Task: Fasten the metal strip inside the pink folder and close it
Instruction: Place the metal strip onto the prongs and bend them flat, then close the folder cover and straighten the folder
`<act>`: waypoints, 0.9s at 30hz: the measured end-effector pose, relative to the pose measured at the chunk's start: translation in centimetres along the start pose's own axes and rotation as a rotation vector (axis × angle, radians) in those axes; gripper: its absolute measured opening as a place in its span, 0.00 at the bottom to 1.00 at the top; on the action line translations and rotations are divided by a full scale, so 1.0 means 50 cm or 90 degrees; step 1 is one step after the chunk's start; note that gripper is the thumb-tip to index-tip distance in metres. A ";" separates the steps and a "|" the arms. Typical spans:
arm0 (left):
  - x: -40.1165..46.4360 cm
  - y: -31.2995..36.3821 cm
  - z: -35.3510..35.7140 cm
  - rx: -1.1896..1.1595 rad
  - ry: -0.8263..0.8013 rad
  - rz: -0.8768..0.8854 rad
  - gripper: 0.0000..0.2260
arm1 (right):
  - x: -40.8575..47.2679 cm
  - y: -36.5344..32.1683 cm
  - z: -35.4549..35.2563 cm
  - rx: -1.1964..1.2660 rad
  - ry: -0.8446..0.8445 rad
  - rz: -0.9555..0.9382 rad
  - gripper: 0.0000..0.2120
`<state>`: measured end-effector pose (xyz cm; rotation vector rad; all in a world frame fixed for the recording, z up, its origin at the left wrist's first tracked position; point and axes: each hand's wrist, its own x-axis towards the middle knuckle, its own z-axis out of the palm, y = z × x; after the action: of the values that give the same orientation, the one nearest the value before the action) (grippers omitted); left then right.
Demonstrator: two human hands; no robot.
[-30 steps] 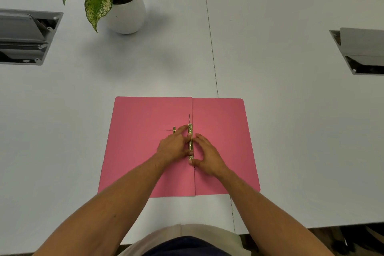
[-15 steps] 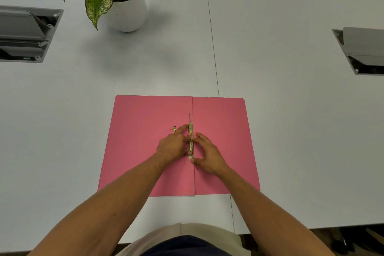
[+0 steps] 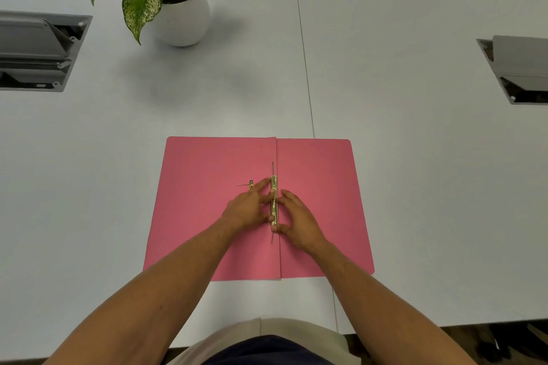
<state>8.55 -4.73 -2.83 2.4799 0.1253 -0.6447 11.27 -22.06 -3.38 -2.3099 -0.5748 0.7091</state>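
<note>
Both hands meet at the spine of the open pink folder. The left hand lies on the left leaf, its fingers reaching right to touch the metal strip, with one fingertip near the strip's far end and the thumb pressing near its lower part. The right hand rests on the right leaf, fingers curled and pressing the strip from the other side, thumb at its near end; neither hand encloses the strip, both pinch and press it flat against the fold. Thin prongs stick out beyond each end of the strip along the crease. A small loose metal piece lies on the left leaf, just beside the left fingertips. The folder lies spread flat on the white tabletop, near the person's edge. Farther off stand a potted plant at upper left and two grey cable boxes set into the tabletop at either side.
</note>
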 end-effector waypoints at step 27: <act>-0.158 -0.138 -0.012 -0.068 0.368 -0.473 0.32 | -0.018 -0.064 0.017 0.151 0.134 0.190 0.17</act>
<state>0.32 1.74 -2.12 2.4034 1.2982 -0.1553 9.38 -19.96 -1.43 -2.2289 -0.0454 0.6210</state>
